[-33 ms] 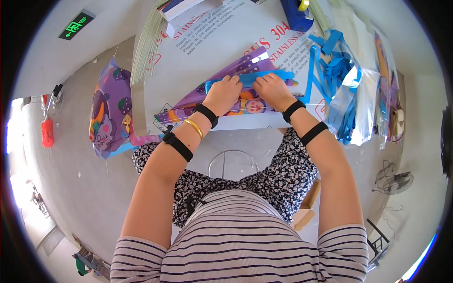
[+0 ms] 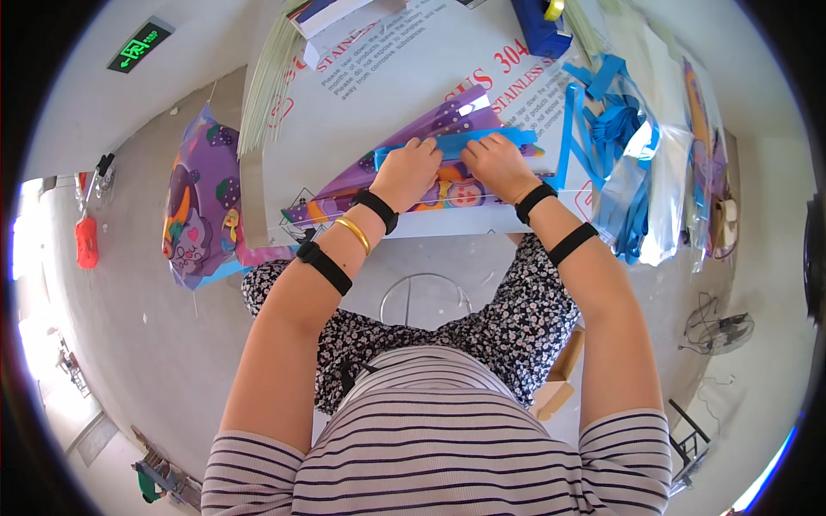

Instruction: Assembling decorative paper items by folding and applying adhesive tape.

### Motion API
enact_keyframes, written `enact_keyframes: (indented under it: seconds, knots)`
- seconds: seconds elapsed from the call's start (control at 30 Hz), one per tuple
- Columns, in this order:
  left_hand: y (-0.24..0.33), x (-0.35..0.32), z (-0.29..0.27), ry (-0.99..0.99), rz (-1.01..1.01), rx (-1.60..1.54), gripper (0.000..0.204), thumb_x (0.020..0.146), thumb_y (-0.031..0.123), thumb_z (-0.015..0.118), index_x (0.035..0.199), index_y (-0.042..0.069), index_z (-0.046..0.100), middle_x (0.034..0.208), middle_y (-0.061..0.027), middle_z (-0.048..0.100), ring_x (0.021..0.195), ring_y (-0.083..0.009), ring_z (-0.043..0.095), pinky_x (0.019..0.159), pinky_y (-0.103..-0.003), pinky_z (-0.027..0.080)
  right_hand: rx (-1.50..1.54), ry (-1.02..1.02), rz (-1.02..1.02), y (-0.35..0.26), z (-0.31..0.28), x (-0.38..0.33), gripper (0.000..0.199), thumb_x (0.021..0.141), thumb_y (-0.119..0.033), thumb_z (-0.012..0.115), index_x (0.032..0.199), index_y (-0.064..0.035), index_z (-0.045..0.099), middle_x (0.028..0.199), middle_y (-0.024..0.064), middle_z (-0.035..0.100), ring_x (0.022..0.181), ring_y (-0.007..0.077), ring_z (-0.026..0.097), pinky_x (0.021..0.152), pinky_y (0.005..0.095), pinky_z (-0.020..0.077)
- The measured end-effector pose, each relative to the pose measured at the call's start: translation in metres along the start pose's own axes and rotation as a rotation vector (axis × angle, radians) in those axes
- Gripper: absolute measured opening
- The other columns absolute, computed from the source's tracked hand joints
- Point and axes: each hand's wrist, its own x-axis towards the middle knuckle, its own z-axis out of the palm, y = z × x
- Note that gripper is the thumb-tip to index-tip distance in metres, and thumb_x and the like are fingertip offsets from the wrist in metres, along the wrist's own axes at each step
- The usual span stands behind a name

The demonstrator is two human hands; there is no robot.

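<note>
A flat blue strip lies slantwise across a folded purple sheet printed with colourful cartoon figures. My left hand has its fingers closed on the strip left of its middle. Close by, my right hand pinches the same strip towards its right end. A short stretch of blue shows between the two hands. The printed sheet, apparently thin plastic, rests on the table's white printed covering near the front edge. My fingertips and the sheet's part under my palms are hidden.
A clear bag with tangled blue strips sits at the right. At the far side stand a blue tape dispenser and a white box. Clear sheets are stacked along the left edge. A purple printed bag hangs beyond them.
</note>
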Motion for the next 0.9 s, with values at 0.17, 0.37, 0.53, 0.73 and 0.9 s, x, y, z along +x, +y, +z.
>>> enact_keyframes:
  seconds: [0.17,0.37,0.53,0.73,0.9]
  knots:
    - [0.000,-0.002,0.000,-0.018,-0.011,0.025,0.018,0.082,0.008,0.068,0.099,0.005,0.064,0.104,-0.0091,0.062,0.096,-0.0261,0.064,0.073,-0.034,0.060,-0.001,-0.012,0.030,-0.002,-0.004,0.002,0.003,0.084,-0.014,0.065,0.087,-0.0129,0.065,0.087,0.0029,0.061,0.087,0.0187,0.064,0.082,0.0315,0.0491]
    - [-0.001,-0.008,0.000,0.005,0.002,-0.059,0.018,0.081,0.004,0.066,0.098,0.006,0.063,0.103,-0.0089,0.063,0.094,-0.0254,0.065,0.072,-0.035,0.060,0.017,0.028,0.045,-0.005,-0.009,-0.003,0.002,0.084,-0.014,0.064,0.086,-0.0131,0.065,0.086,0.0024,0.060,0.087,0.0181,0.063,0.081,0.0311,0.0483]
    - [0.000,-0.018,0.006,0.063,0.058,-0.042,0.018,0.080,0.004,0.065,0.098,0.005,0.063,0.104,-0.0076,0.063,0.097,-0.0237,0.064,0.073,-0.033,0.060,0.019,0.007,0.037,-0.011,-0.011,-0.011,0.004,0.083,-0.014,0.064,0.087,-0.0134,0.066,0.087,0.0016,0.059,0.088,0.0175,0.062,0.079,0.0308,0.0478]
    - [0.002,-0.022,0.009,0.032,0.064,-0.049,0.015,0.083,0.006,0.066,0.097,0.004,0.066,0.108,-0.0065,0.063,0.102,-0.0229,0.063,0.078,-0.032,0.059,0.081,0.005,0.035,-0.012,-0.008,-0.019,0.004,0.082,-0.016,0.066,0.085,-0.0136,0.067,0.087,0.0010,0.059,0.088,0.0177,0.062,0.079,0.0314,0.0481]
    - [0.013,-0.031,0.003,-0.048,-0.011,-0.111,0.018,0.090,0.015,0.067,0.102,0.002,0.069,0.117,-0.0079,0.064,0.107,-0.0250,0.062,0.088,-0.036,0.056,0.143,0.013,0.058,-0.015,-0.013,-0.023,0.006,0.080,-0.016,0.069,0.085,-0.0125,0.067,0.089,0.0021,0.060,0.090,0.0193,0.062,0.079,0.0331,0.0501]
